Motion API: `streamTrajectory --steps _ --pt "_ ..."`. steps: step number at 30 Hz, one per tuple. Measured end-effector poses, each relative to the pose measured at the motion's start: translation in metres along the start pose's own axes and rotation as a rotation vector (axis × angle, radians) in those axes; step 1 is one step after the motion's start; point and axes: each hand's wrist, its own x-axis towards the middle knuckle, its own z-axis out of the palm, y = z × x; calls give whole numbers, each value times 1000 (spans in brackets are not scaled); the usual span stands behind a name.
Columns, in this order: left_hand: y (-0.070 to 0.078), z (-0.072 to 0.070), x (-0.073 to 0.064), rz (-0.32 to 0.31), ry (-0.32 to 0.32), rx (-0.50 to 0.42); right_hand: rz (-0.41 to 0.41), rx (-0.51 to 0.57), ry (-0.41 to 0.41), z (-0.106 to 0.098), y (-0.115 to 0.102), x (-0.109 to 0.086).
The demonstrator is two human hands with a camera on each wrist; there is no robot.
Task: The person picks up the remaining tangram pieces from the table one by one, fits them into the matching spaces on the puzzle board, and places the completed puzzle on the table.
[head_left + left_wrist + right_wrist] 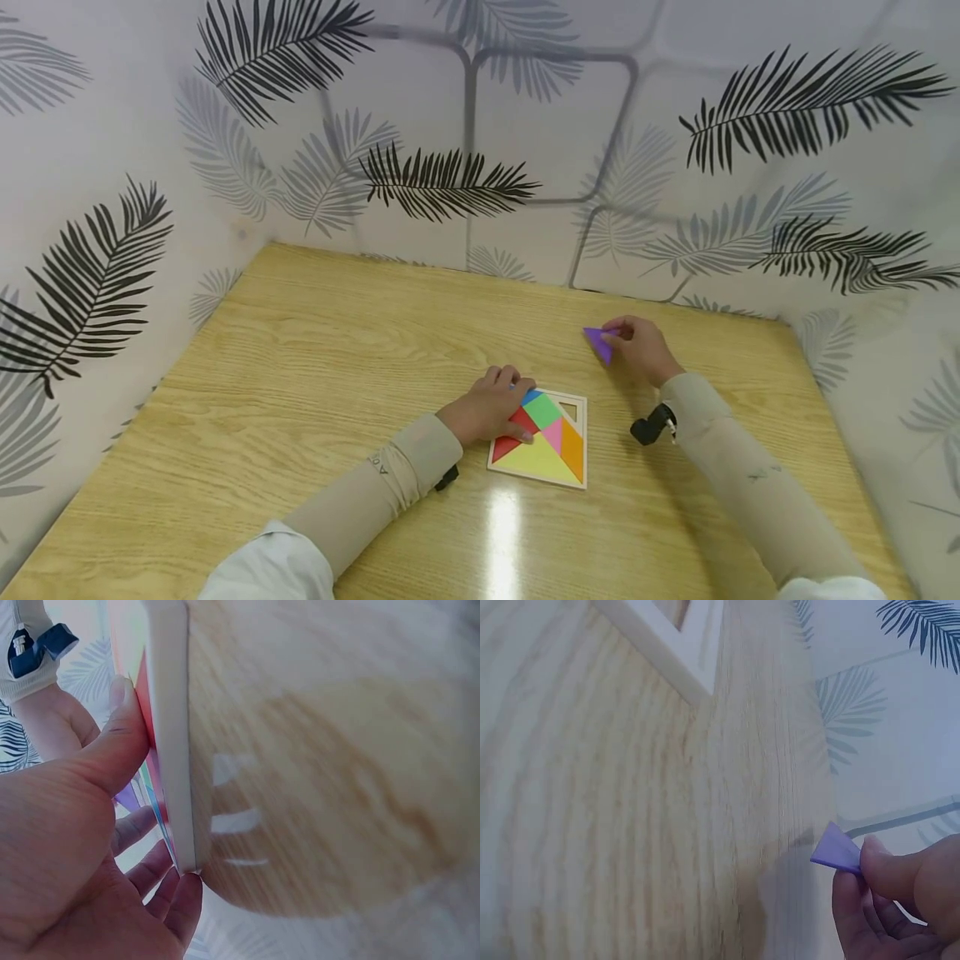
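The left hand [67,847] fills the near view of its wrist camera, thumb pressed flat along the white side of the puzzle tray [171,735] and the other fingers curled round its far corner, so it grips and steadies the frame on the wooden table [315,375]. From the head view the same hand lies over the tray's upper left corner, partly hiding the blue and red pieces.

The right hand [641,350] is well apart from the tray, farther back on the table toward the wall, and pinches a small purple triangle [598,342] between thumb and fingertips; the wrist view shows the piece [837,850] held just above the wood, its point toward the tray.

Inside the tray sit a green square [542,410], a pink piece [553,435], an orange piece [573,450], a yellow triangle [534,461] and a red triangle [512,435]. One small triangular gap [569,410] shows bare wood at the upper right corner.

By my judgement the step in hand is carrying the last piece over to the frame. The next move calls for turning the purple triangle to match the gap's slant, lowering it flat, and keeping the tray pinned so it does not slide.

Leaf-patterned walls [480,125] enclose the table.
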Motion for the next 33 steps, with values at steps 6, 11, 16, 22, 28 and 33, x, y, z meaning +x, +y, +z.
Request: streamTrajectory --steps 6,11,16,22,28,33 --pt "-2 0 1 16 -6 -15 4 54 -48 5 -4 -10" --pt "-3 2 3 16 -3 -1 -21 84 -73 10 -12 -21" --pt "-4 2 4 12 -4 -12 -19 129 -93 13 -23 -31" --pt "-4 2 3 10 -5 -13 7 126 -127 19 -31 -40" --pt "-4 2 2 18 -4 -14 7 119 -154 23 -35 -49" --pt "-3 2 2 20 -4 -10 10 130 -170 24 -38 -56"
